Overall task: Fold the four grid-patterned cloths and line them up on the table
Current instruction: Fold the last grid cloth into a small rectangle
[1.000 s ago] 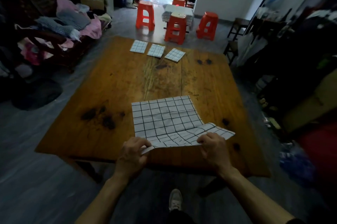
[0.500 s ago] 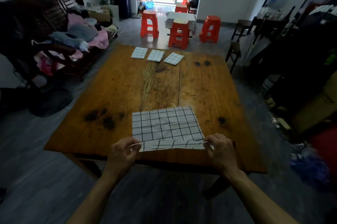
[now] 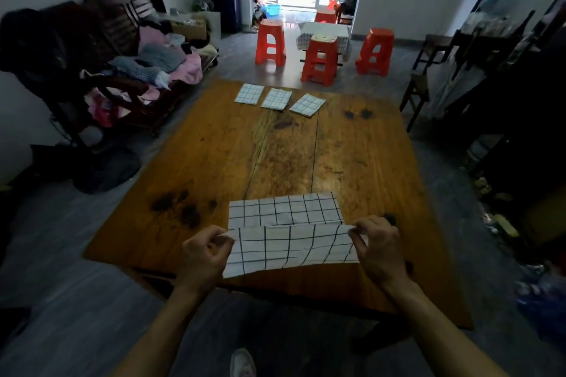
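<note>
A white cloth with a black grid (image 3: 288, 229) lies at the near edge of the wooden table (image 3: 291, 156). Its near part is lifted off the wood and turned over toward the far side. My left hand (image 3: 205, 251) pinches the lifted edge at the left corner. My right hand (image 3: 378, 246) pinches the same edge at the right corner. Three small folded grid cloths lie in a row at the table's far edge: the left one (image 3: 249, 94), the middle one (image 3: 276, 99) and the right one (image 3: 307, 104), which sits turned a little.
Several red plastic stools (image 3: 318, 59) stand beyond the table's far edge. A dark wooden sofa piled with clothes (image 3: 137, 61) is at the left. Dark chairs and cluttered shelving (image 3: 502, 76) line the right side. Dark stains mark the tabletop.
Both hands have raised the cloth's near edge higher and carried it toward the far side, so more of the folded-over half shows. The view has tilted up slightly.
</note>
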